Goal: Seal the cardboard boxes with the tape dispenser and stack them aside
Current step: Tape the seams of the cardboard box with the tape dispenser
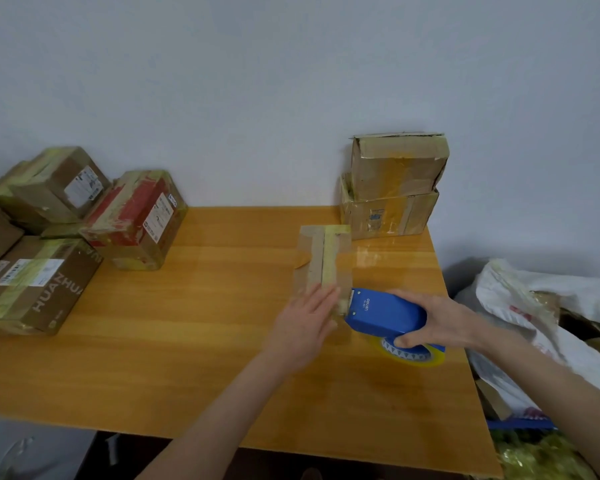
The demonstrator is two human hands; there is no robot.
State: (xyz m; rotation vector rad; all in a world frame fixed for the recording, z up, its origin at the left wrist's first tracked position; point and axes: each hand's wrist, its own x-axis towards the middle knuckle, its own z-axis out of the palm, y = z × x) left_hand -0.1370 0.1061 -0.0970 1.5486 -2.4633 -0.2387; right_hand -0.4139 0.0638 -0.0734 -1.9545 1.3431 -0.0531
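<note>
Taping of one small box (324, 268) is under way near the right edge of the tabletop (187, 341), roughly midway between its far and near edges. The left hand (305, 320) lies flat on the near end of the box top, fingers straight and together, pressing down rather than gripping. The right hand (440, 320) is wrapped round the blue tape dispenser (385, 313), thumb over its body and fingers curled underneath. The toothed end of the dispenser meets the near right corner of the box. The roll of tape (413, 355) sits below the hand, but I cannot tell whether it touches the tabletop.

A yellowish strip runs along the middle seam of the box top from far end to near, so the seam looks covered. My guess is that the strip is at the point of being cut off at the near end.

At the far right corner, against the wall, a stack of two boxes (392, 188) stands one on the other. Both are wound with tape, and they look finished and set aside. Along the left edge a pile of boxes (66, 237), some resting on others, also carries yellowish tape. Whether those are done or waiting cannot be told. What remains, as I judge it, is to finish this box and put it on a stack.
</note>
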